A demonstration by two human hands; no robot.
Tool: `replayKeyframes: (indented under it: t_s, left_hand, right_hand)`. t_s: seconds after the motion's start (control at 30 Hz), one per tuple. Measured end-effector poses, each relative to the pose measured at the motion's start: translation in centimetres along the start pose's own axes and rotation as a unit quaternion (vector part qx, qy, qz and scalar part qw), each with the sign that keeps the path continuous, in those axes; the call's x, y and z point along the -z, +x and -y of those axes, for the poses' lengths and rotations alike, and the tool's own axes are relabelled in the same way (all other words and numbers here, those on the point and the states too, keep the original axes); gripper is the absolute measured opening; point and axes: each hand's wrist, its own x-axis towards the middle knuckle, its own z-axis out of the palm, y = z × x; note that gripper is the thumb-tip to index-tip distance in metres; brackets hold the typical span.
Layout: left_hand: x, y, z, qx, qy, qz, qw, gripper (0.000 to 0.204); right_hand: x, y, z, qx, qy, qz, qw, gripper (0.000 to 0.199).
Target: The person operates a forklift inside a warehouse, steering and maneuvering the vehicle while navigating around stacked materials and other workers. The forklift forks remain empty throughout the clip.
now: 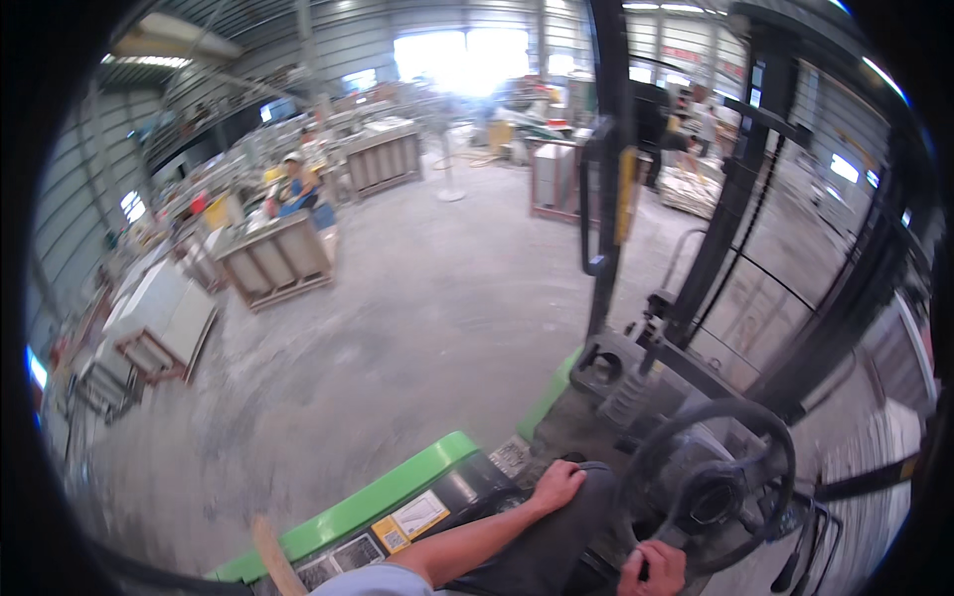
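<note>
My left hand point(558, 487) rests on my dark-trousered knee point(588, 502), its fingers laid loosely over it and holding nothing. My right hand point(653, 568) is closed at the lower left of the black steering wheel point(785, 467). A dark bit shows between its fingers; whether it is the rim or a knob on it is hard to tell. I sit in a green and black forklift. Black control levers point(810, 556) stand to the right of the wheel, apart from my hand.
The forklift mast point(730, 189) rises ahead on the right, beside a black post with a grab handle point(596, 199). Crates of pale slabs point(273, 260) stand at left on the grey floor point(397, 328). A person point(298, 189) is beside them; other people are near the mast.
</note>
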Motion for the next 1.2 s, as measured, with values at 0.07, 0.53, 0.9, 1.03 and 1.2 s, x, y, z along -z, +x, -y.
replayKeyframes:
  t_s: [0.07,0.53,0.9,1.03,1.2]
  left_hand:
    - [-2.5,2.9,0.6,-0.094,-0.009,0.065,0.993,0.046]
    - [-9.9,10.3,-5.5,-0.038,0.08,0.087,0.992,0.029]
    - [-2.6,11.3,1.7,-0.016,0.063,0.127,0.99,0.026]
    - [-0.1,13.9,7.9,-0.005,0.023,0.165,0.986,0.025]
    - [11.9,16.6,15.2,-0.084,-0.057,0.068,0.993,0.02]
  right_hand:
    - [-2.8,1.3,-2.9,0.022,-0.019,-0.057,0.998,0.019]
    - [-7.6,11.9,-14.6,0.053,0.074,-0.261,0.961,0.018]
    - [-11.4,18.1,-8.3,0.124,0.037,-0.272,0.954,0.01]
    - [-20.3,18.8,-4.9,0.03,0.044,-0.166,0.985,0.007]
    - [-32.5,19.6,4.2,0.026,0.084,-0.124,0.988,0.007]
